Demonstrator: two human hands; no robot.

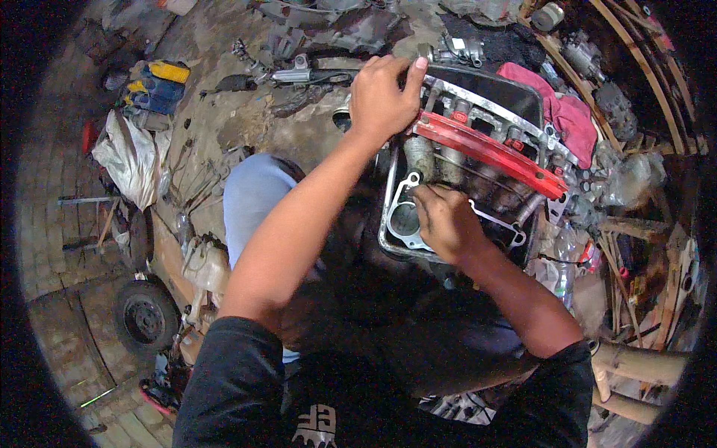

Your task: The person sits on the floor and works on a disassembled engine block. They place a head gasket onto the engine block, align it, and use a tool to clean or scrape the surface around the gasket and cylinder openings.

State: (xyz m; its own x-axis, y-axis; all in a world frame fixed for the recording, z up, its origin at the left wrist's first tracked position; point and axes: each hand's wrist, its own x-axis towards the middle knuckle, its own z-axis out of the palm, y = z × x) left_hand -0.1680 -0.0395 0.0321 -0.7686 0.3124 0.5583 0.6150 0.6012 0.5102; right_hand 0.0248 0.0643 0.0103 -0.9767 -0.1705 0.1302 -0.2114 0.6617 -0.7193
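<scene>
An engine intake manifold with several grey, grimy pipes lies in a black tray in front of me. Across its pipes runs a red rail with red fittings beside it. My left hand is curled over the manifold's far left end, its thumb lying along the top. On the near side, my right hand bends down with fingers pinched together at the pale metal flange, beside its round opening. Whatever those fingers hold, if anything, is hidden.
A pink cloth drapes by the tray's right side, near a clear plastic bottle. Metal parts and tools litter the ground beyond. To the left are a white sack, a wheel and blue-and-yellow containers.
</scene>
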